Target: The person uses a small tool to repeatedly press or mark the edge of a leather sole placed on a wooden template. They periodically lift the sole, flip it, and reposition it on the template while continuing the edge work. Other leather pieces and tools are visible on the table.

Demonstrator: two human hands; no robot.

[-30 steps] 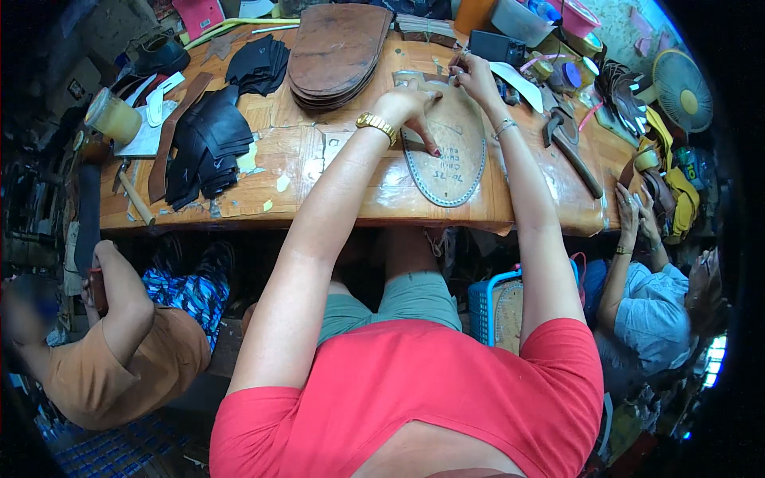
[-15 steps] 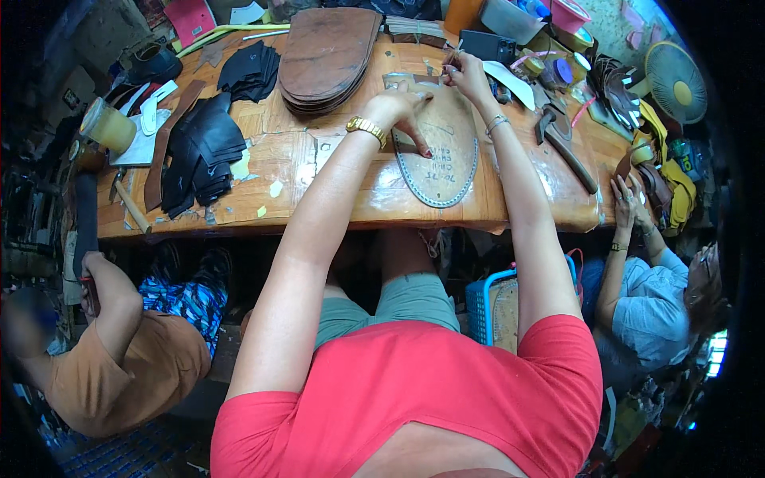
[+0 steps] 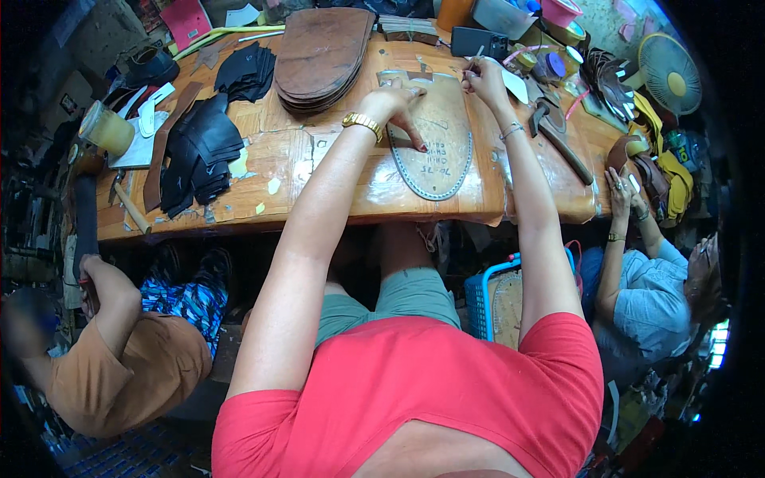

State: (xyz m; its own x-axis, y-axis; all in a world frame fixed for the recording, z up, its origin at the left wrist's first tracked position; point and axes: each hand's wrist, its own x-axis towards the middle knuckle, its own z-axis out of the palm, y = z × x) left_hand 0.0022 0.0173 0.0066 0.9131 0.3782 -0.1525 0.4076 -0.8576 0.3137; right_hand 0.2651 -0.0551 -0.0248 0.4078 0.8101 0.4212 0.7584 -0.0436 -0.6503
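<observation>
A long tan pattern piece (image 3: 437, 177) with a rounded near end lies on the wooden table. Dots or stitches run along its edge, and handwriting covers its middle. Spread fingers of my left hand (image 3: 394, 107) press flat on its upper left part. At its far end a small dark brown strip (image 3: 421, 76) shows. Just right of that end, my right hand (image 3: 488, 86) is raised in a pinch around a thin pale stick-like tool (image 3: 480, 52), whose tip points up; its kind is too small to make out.
A hammer (image 3: 564, 147) lies right of my right forearm. Brown leather pieces (image 3: 323, 60) are stacked at the back, black pieces (image 3: 203, 151) at left. A phone-like dark block (image 3: 478, 43) and jars (image 3: 550, 67) stand behind. Co-workers sit at left (image 3: 127, 358) and right (image 3: 645, 295).
My right hand has moved right, away from the pattern's far end, with the thin tool between its fingers. My left hand stays on the pattern. The view has shifted slightly.
</observation>
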